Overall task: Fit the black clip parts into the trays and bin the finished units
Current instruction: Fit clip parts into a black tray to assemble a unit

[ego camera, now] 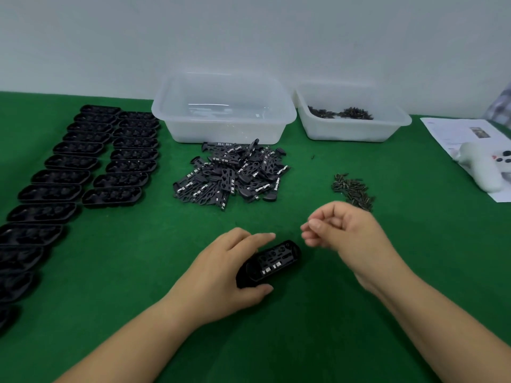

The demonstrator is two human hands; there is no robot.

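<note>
My left hand [225,275] grips a black oval tray [272,262] with a clip part seated in it, resting on the green table near the front centre. My right hand [343,233] hovers just right of the tray, fingers curled with thumb and forefinger pinched; whether it holds a small screw I cannot tell. A heap of black clip parts [232,174] lies behind the tray. Two rows of black trays [83,167] run along the left side. A clear plastic bin [224,109] stands behind the heap and looks empty.
A second clear bin [351,117] at the back right holds small dark screws. A loose pile of screws [352,189] lies just beyond my right hand. A white game controller [486,167] rests on a printed sheet [464,134] at the right edge. A white wall backs the table.
</note>
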